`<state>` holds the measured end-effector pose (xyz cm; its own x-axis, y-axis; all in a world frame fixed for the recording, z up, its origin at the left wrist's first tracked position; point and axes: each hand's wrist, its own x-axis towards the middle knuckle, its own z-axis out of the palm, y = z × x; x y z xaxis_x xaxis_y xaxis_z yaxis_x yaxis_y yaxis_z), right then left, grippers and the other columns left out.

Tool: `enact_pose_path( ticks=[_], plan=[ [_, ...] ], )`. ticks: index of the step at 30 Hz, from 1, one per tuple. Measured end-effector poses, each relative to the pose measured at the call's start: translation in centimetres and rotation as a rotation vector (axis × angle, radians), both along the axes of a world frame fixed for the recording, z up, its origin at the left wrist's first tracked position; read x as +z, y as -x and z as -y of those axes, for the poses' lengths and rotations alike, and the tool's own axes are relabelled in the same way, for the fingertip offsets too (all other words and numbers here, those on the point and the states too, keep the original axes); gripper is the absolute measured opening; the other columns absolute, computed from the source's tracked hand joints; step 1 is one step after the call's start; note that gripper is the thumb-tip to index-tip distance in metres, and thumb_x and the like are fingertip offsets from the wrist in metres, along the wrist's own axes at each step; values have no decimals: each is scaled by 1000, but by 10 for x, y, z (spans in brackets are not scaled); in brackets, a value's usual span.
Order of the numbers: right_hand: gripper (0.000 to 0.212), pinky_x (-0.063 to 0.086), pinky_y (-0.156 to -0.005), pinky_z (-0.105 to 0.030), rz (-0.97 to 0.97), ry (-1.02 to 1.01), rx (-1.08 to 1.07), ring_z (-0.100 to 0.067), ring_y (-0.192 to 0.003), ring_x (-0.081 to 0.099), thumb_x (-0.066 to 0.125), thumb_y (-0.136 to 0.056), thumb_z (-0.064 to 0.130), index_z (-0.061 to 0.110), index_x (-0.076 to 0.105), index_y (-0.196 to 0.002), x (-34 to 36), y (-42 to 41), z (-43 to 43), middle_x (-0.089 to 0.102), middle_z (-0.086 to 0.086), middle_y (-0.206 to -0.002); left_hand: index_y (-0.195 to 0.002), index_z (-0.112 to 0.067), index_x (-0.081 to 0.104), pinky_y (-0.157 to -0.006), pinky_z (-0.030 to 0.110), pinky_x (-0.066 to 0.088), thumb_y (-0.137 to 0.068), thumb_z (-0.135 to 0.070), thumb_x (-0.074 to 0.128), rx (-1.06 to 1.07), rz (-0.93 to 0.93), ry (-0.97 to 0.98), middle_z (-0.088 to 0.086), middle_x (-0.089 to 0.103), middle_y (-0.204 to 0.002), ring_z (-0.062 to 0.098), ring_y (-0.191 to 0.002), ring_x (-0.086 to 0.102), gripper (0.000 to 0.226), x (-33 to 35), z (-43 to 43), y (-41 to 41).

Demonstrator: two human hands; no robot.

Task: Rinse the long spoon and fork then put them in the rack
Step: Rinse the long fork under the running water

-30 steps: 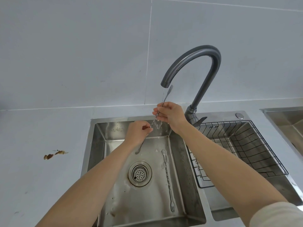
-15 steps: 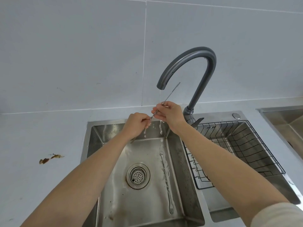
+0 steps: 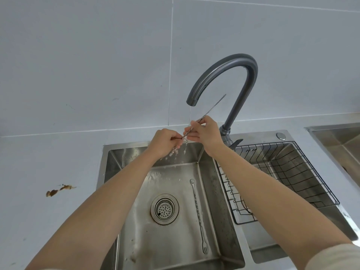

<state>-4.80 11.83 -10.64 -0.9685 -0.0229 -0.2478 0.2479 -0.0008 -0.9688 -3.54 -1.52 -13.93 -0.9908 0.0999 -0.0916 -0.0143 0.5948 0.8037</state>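
The pale surface (image 3: 48, 162) holds a steel sink (image 3: 136, 250), with a wire rack (image 3: 292, 172) in the right basin. Under the grey faucet (image 3: 229, 61), the left hand (image 3: 163, 141) and right hand (image 3: 204, 131) are both clamped on a long utensil (image 3: 212, 107), now tilted flatter than before. The second long utensil (image 3: 197, 213), fork-tipped, stays on the sink floor.

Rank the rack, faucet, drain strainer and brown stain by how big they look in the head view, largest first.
1. rack
2. faucet
3. drain strainer
4. brown stain

The rack lies nearer the camera than the faucet, so that top pair is less certain. The strainer and stain look fairly close in width.
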Motion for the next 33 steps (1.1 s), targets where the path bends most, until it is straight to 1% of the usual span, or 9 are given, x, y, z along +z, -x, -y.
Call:
enact_pose_path(
  ticks=[2, 5, 8, 11, 14, 19, 24, 28, 33],
  plan=[
    [27, 56, -56, -25, -20, 17, -49, -20, -56, 63, 48, -95, 10, 14, 32, -73, 2, 1, -4, 63, -10, -68, -82, 3, 72, -49, 4, 35, -85, -4, 58, -6, -17, -12, 3, 63, -62, -3, -45, 51, 16, 5, -5, 3],
    [26, 57, -55, -23, -54, 53, -138, -12, -50, 65, 49, -95, 12, 14, 34, -73, 4, 1, -12, 64, -10, -68, -92, 1, 72, -60, 11, 39, -84, -4, 60, -22, -42, -28, 13, 71, -83, 11, -62, 55, 16, 11, -12, 8],
    [26, 56, -53, -20, -80, 60, -217, -7, -46, 65, 51, -94, 14, 14, 36, -73, 7, 2, -19, 64, -9, -69, -97, 0, 71, -40, 2, 34, -84, -4, 60, -19, -16, -66, 7, 65, -79, 3, -45, 47, 17, 15, -16, 13],
    [25, 56, -52, -18, -104, 70, -260, -6, -46, 65, 53, -93, 16, 14, 36, -75, 9, 3, -24, 65, -8, -69, -96, 2, 70, -46, 0, 38, -84, -5, 61, -46, 17, -97, 8, 64, -74, -3, -46, 53, 17, 17, -19, 21],
    [21, 56, -59, -17, -117, 40, -217, -7, -56, 66, 53, -93, 13, 14, 41, -76, 10, 2, -26, 66, -7, -74, -100, 6, 68, -60, 10, 48, -84, -3, 61, -67, 81, -169, 12, 66, -79, 10, -61, 60, 20, 19, -22, 27],
    [18, 55, -63, -15, -115, 19, -98, -13, -66, 64, 55, -89, 2, 15, 51, -78, 8, 0, -28, 65, -4, -75, -105, 10, 63, -49, 5, 48, -85, 1, 58, -93, 163, -325, 4, 62, -68, -4, -43, 61, 22, 24, -24, 30],
    [22, 56, -61, -14, -114, 64, -96, -3, -54, 66, 48, -93, 0, 15, 48, -78, 6, 1, -27, 66, -6, -76, -99, 10, 65, -50, 10, 52, -85, -4, 60, -85, 220, -358, 4, 64, -64, 1, -43, 61, 21, 28, -17, 30],
    [22, 57, -65, -16, -130, 111, -108, -8, -64, 68, 43, -95, -1, 15, 47, -80, 7, 0, -27, 65, -7, -79, -75, -3, 71, -41, 18, 43, -83, -10, 65, -80, 246, -325, -3, 67, -52, 16, -50, 57, 12, 27, -7, 32],
    [22, 58, -69, -20, -132, 196, -185, -11, -65, 69, 41, -95, -3, 14, 46, -82, 15, 5, -35, 65, -8, -80, -72, -5, 70, -53, 15, 49, -83, -8, 64, -82, 246, -331, -6, 65, -48, 8, -42, 51, 13, 28, -1, 33]
  ],
)
